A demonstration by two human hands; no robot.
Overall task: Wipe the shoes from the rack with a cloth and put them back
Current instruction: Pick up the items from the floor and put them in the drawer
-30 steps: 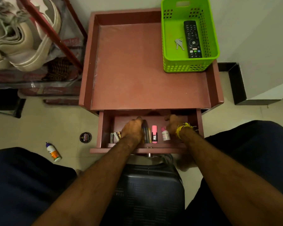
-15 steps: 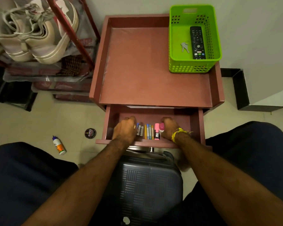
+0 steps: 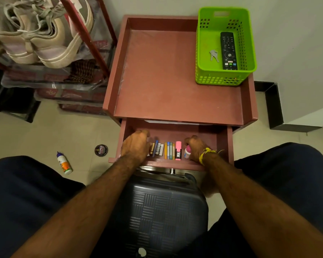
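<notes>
Now both hands reach into the open reddish-brown wooden drawer point(image 3: 222, 144): the left hand point(image 3: 135, 147) and right hand point(image 3: 196, 148) have curled fingers; whether they hold something, I cannot tell. Beige lace-up shoes point(image 3: 43, 38) sit on the red metal rack point(image 3: 86, 36) at the left.

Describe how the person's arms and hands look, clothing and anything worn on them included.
Both forearms are bare and hairy, with no sleeves in view. The right hand has a yellow thread band tied round the wrist, loose ends sticking out. The left hand wears nothing visible: no watch, ring or glove.
</notes>
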